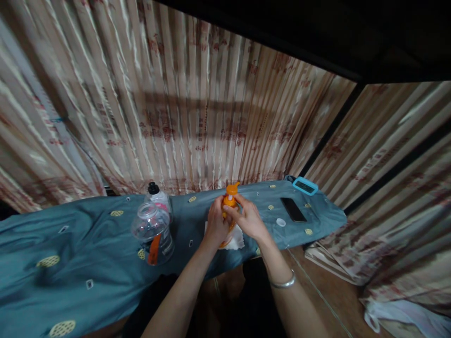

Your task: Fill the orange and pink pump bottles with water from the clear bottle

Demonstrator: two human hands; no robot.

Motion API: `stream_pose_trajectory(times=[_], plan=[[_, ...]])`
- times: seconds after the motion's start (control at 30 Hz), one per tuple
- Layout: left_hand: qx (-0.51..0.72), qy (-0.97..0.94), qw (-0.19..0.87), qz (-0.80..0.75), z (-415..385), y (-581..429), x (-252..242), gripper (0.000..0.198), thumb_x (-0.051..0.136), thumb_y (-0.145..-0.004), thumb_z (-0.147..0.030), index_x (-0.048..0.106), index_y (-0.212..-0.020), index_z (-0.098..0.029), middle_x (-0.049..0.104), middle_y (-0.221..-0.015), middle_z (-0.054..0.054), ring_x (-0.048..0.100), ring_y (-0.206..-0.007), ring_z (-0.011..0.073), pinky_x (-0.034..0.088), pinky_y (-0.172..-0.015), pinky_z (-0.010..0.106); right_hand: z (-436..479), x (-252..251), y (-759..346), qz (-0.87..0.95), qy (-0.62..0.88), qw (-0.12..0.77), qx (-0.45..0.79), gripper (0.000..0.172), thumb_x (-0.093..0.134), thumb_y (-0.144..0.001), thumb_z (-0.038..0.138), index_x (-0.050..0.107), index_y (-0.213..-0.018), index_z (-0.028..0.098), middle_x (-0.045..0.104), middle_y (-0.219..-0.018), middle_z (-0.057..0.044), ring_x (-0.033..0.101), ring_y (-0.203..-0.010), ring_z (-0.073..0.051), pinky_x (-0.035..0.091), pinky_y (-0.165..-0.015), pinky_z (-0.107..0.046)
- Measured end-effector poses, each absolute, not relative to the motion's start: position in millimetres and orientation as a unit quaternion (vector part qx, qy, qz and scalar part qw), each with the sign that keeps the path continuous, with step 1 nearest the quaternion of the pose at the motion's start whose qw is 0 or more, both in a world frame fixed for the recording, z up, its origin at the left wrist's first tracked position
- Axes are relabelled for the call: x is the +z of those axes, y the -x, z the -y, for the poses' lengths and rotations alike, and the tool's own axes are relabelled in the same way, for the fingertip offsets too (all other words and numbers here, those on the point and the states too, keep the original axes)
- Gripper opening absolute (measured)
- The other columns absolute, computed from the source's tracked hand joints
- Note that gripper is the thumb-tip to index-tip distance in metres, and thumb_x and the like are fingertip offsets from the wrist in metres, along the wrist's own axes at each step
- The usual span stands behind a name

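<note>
Left hand [217,219] and right hand [249,218] are clasping the orange bottle [229,201], left of the phone [293,209], each grip curling snugly around its neck; keeping it upright, steady, should be helping!

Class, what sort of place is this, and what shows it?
Probably a small curtained-off nook in a home or dormitory: patterned curtains, a dark frame and a printed blue-green cloth.

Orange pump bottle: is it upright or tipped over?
Upright: the bottle is between the left hand and right hand, its pump head at the top.
</note>
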State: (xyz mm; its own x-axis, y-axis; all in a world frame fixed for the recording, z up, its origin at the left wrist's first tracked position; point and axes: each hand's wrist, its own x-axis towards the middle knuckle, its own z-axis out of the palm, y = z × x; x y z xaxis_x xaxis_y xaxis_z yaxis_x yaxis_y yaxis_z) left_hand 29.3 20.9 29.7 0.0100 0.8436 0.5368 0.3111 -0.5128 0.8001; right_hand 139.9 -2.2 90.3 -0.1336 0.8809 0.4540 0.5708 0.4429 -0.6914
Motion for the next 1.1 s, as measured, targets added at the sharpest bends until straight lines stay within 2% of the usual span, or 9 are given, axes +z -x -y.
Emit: stream_pose_trajectory(times=[0.13,0.27,0.33,0.47,0.63,0.73,0.87,1.1], plan=[[0.572,-0.659,0.249,-0.421,-23.7,-30.6,25.3,0.043,0.056,-0.083,-0.039,0.047,-0.118,-0.016,0.063,-0.114,0.016,0.060,-0.108,0.0283,0.048,-0.092,0.045,-0.2,83.0,-129.8,0.670,0.568,0.454,0.147,0.029,0.066,-0.086,0.040,0.062,-0.103,0.016,0.067,-0.093,-0.002,0.065,-0.079,-0.017,0.054,-0.075,-0.038],[0.584,-0.646,0.262,-0.416,-25.3,-29.5,21.9,0.050,0.060,-0.081,-0.038,0.044,-0.123,-0.015,0.061,-0.117,0.016,0.060,-0.111,0.0282,0.047,-0.095,0.046,-2.2,76.1,-120.3,0.635,0.600,0.475,0.106,0.032,0.068,-0.084,0.041,0.061,-0.104,0.017,0.065,-0.109,-0.006,0.063,-0.098,-0.022,0.050,-0.086,-0.045],[0.588,-0.643,0.264,-0.414,-24.7,-28.3,20.8,0.053,0.060,-0.081,-0.037,0.041,-0.126,-0.016,0.061,-0.118,0.016,0.060,-0.112,0.0281,0.046,-0.097,0.046,-2.6,75.1,-121.3,0.642,0.592,0.475,0.104,0.034,0.068,-0.084,0.042,0.061,-0.106,0.017,0.064,-0.111,-0.007,0.062,-0.100,-0.023,0.049,-0.088,-0.046],[0.567,-0.671,0.267,-0.395,-21.2,-26.8,20.4,0.060,0.060,-0.081,-0.033,0.035,-0.133,-0.016,0.058,-0.124,0.017,0.057,-0.116,0.0283,0.045,-0.100,0.049,-2.5,76.5,-132.6,0.704,0.527,0.453,0.146,0.032,0.065,-0.087,0.040,0.061,-0.108,0.017,0.067,-0.099,-0.003,0.065,-0.087,-0.019,0.053,-0.079,-0.041],[0.541,-0.694,0.270,-0.390,-18.3,-27.0,22.6,0.075,0.066,-0.073,-0.028,0.029,-0.138,-0.018,0.054,-0.129,0.016,0.054,-0.121,0.0296,0.045,-0.101,0.049,-1.1,74.3,-136.8,0.727,0.492,0.450,0.161,0.023,0.060,-0.091,0.037,0.063,-0.100,0.016,0.067,-0.088,-0.001,0.065,-0.079,-0.016,0.053,-0.075,-0.037],[0.552,-0.690,0.268,-0.385,-19.4,-26.9,21.6,0.067,0.059,-0.079,-0.029,0.030,-0.138,-0.016,0.054,-0.130,0.018,0.054,-0.122,0.0293,0.045,-0.103,0.049,1.3,69.8,-128.3,0.699,0.517,0.474,0.138,0.025,0.061,-0.090,0.038,0.062,-0.103,0.017,0.067,-0.092,-0.002,0.065,-0.082,-0.017,0.053,-0.078,-0.039],[0.574,-0.685,0.260,-0.366,-22.1,-27.1,15.2,0.059,0.048,-0.086,-0.034,0.030,-0.139,-0.015,0.055,-0.129,0.018,0.054,-0.122,0.0278,0.043,-0.105,0.048,2.4,62.0,-115.3,0.657,0.549,0.507,0.101,0.029,0.060,-0.091,0.039,0.061,-0.111,0.018,0.065,-0.111,-0.006,0.064,-0.095,-0.021,0.052,-0.085,-0.044],[0.568,-0.659,0.269,-0.412,-22.1,-29.9,12.6,0.063,0.057,-0.084,-0.040,0.033,-0.139,-0.019,0.056,-0.130,0.015,0.053,-0.123,0.0286,0.038,-0.107,0.052,-5.4,49.7,-104.2,0.614,0.575,0.537,0.067,0.032,0.060,-0.091,0.038,0.059,-0.116,0.019,0.062,-0.120,-0.008,0.061,-0.105,-0.024,0.050,-0.090,-0.047]])
